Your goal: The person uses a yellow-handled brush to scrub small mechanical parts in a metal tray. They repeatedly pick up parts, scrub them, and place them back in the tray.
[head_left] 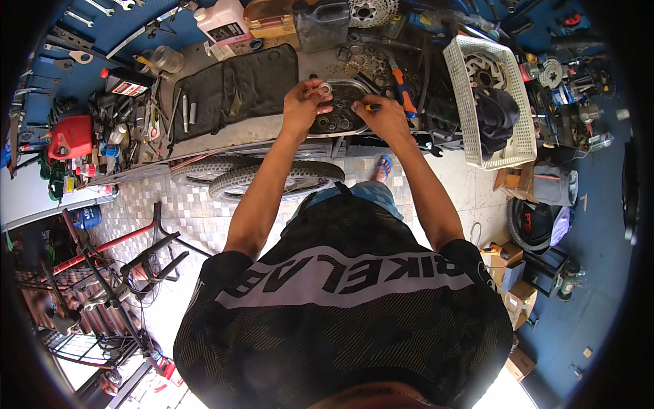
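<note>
My left hand [300, 109] is raised over a shallow metal tray [338, 135] at the bench's front edge. Its thumb and fingers pinch a small round bearing [325, 89]. Several dark rings [332, 124] lie in the tray. At the tray's right side, my right hand [387, 121] is closed round a small tool with a yellow and black handle [372, 107]; its tip is too small to make out. Just beyond that hand lies a tool with an orange and blue handle [405, 94].
A black cloth mat [238, 85] covers the bench left of the tray, with metal tubes [189, 112] beside it. A white plastic basket [456, 88] holding discs and dark cloth stands at right. Jugs [223, 26] line the back. Bicycle wheels [272, 180] rest below the bench.
</note>
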A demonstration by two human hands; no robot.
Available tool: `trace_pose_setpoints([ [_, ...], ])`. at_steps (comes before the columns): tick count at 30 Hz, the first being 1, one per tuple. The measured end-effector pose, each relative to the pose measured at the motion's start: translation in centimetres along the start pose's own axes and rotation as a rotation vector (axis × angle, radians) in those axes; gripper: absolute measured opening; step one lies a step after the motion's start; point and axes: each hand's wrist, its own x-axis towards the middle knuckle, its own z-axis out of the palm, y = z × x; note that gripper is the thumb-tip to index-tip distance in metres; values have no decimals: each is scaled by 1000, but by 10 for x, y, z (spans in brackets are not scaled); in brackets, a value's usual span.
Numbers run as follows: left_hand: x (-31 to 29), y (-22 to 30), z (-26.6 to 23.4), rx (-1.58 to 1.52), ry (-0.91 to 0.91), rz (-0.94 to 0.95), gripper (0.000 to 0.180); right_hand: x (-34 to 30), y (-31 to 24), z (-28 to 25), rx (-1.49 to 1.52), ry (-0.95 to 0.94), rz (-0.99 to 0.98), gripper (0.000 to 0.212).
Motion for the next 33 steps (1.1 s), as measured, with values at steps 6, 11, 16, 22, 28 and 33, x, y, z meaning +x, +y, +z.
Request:
trace_pose_setpoints([
  [6, -1, -9, 1, 81, -1, 4, 27, 5, -23, -1, 388, -84, -29, 37],
  [11, -4, -6, 2, 136, 12, 15, 21, -2, -28, -16, 381, -62, -192, 33],
  [16, -2, -12, 1, 171, -6, -5, 18, 3, -20, -13, 352, 11, -306, 30],
  [22, -1, -11, -2, 153, -39, -20, 16, 5, 0, -10, 286, 80, -393, 27],
  [28, 0, -10, -1, -107, -67, -59, 31, 1, 12, -8, -17, -10, -280, 32],
  [33, 3, -18, -3, 119, -112, 43, 41, 5, -24, -8, 454, -51, -179, 33],
])
